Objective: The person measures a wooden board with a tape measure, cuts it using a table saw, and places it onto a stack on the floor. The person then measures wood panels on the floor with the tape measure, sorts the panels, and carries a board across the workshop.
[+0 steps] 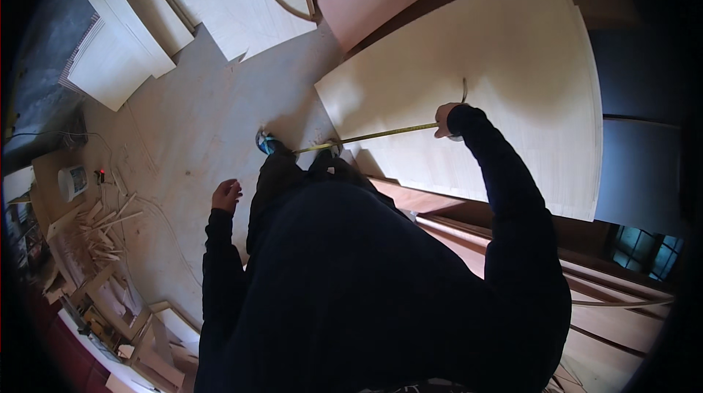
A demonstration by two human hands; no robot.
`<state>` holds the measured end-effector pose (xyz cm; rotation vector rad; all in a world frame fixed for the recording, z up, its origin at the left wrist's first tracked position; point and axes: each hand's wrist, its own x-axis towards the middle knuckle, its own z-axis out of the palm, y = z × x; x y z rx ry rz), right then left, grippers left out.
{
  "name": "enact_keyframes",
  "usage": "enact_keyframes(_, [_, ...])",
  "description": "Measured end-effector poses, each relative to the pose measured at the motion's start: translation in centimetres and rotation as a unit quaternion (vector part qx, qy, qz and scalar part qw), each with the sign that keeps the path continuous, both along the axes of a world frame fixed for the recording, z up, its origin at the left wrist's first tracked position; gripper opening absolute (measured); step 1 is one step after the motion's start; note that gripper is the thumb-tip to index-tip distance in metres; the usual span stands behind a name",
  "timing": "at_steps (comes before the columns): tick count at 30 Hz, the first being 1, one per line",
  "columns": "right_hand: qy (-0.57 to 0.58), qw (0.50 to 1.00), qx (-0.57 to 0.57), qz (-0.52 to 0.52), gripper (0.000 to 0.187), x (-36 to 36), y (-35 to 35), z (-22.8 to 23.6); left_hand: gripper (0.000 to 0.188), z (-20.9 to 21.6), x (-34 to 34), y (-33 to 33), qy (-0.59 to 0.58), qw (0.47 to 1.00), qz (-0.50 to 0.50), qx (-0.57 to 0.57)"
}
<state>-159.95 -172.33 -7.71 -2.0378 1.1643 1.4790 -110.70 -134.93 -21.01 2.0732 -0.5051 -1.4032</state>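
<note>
My right hand (445, 120) is closed around a tape measure whose case is mostly hidden by the fingers. Its yellow blade (381, 134) is drawn out to the left and reaches down toward my shoes, crossing the near left edge of a large pale plywood sheet (527, 49). A thin dark strap (464, 90) sticks up beyond that hand. The hand is over the plywood; whether it touches the surface I cannot tell. Off to the left, my left hand (227, 195) hangs at my side, fingers loosely bent and slightly apart, nothing seen in them.
Stacked cut panels (249, 8) and a leaning board (124, 19) stand at the far left. Scrap strips (99, 232) and a white device (73, 183) lie along the left side, with a cable (157, 210) on the floor. More boards (615, 290) rest at the right.
</note>
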Motion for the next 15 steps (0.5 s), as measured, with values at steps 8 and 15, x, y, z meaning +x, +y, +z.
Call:
enact_keyframes(8, [-0.162, 0.952, 0.14, -0.217, 0.035, -2.4, 10.1, -8.3, 0.035, 2.3, -3.1, -4.6, 0.012, 0.991, -0.133, 0.006])
enact_keyframes(15, [-0.443, 0.613, 0.278, -0.592, 0.05, -3.2, 20.0, -13.5, 0.043, 3.6, -7.5, -10.7, -0.027, 0.95, -0.309, -0.037])
